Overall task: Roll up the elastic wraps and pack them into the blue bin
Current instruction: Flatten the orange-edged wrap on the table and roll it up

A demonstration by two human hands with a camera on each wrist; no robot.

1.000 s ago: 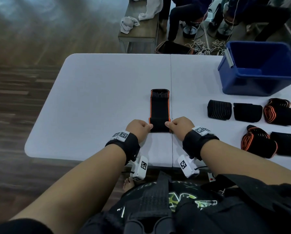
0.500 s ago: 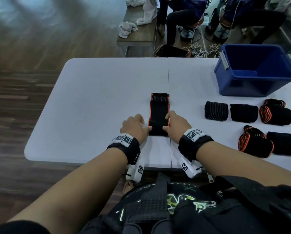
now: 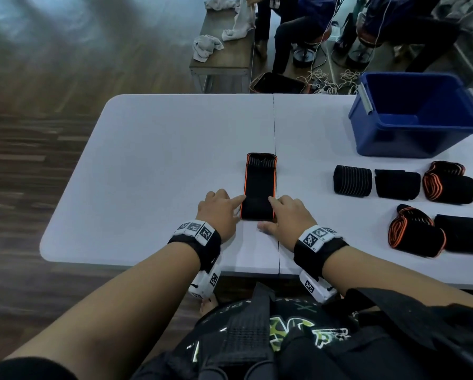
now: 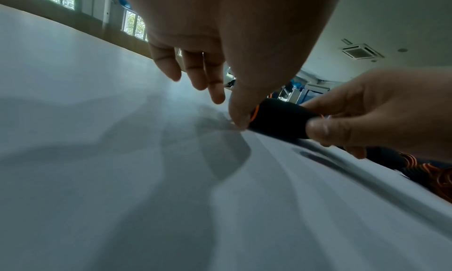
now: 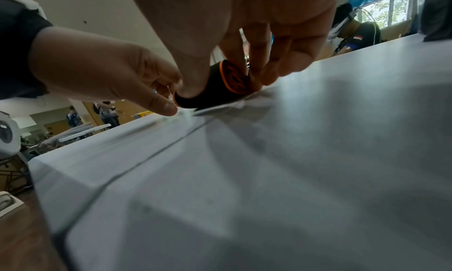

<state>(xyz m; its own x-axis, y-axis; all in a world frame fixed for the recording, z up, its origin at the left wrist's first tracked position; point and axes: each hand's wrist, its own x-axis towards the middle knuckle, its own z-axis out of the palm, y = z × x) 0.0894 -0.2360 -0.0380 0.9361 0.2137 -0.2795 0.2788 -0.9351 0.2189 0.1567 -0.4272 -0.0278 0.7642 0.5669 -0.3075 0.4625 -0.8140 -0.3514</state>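
A black elastic wrap with orange edges lies lengthwise on the white table, its near end wound into a small roll. My left hand pinches the roll's left end, with the thumb low against it and an index finger on top. My right hand grips the right end, its thumb pressed on the near side and the fingers behind. The blue bin stands at the far right, and its visible inside shows no wraps.
Several rolled wraps lie in two rows on the table's right side, in front of the bin. Beyond the far edge stand a wooden bench with white cloths, seated people, cables and a dark box on the floor.
Both hands went from curled fists over the wrap's near end to fingers stretched forward along the roll's sides. The roll has grown a little thicker.
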